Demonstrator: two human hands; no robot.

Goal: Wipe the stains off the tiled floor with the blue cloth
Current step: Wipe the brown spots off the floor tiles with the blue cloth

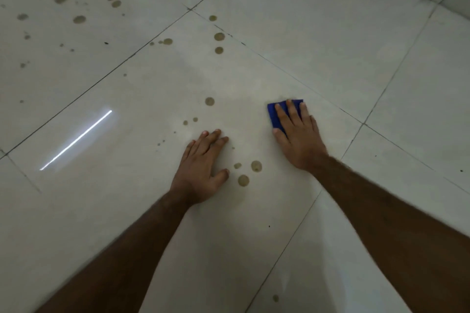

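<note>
right hand [297,134] presses flat on a blue cloth [276,113]. left hand [202,170] rests open on the floor [330,46]. brown stains [256,166] lie between them.

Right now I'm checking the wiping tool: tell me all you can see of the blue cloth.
The blue cloth is deep blue, soft-looking, apparently folded into a small pad. It lies flat on the pale floor tile, right of the brown stains. The right hand presses it with straight fingers, covering most of it; only its left and far edges show.
</note>
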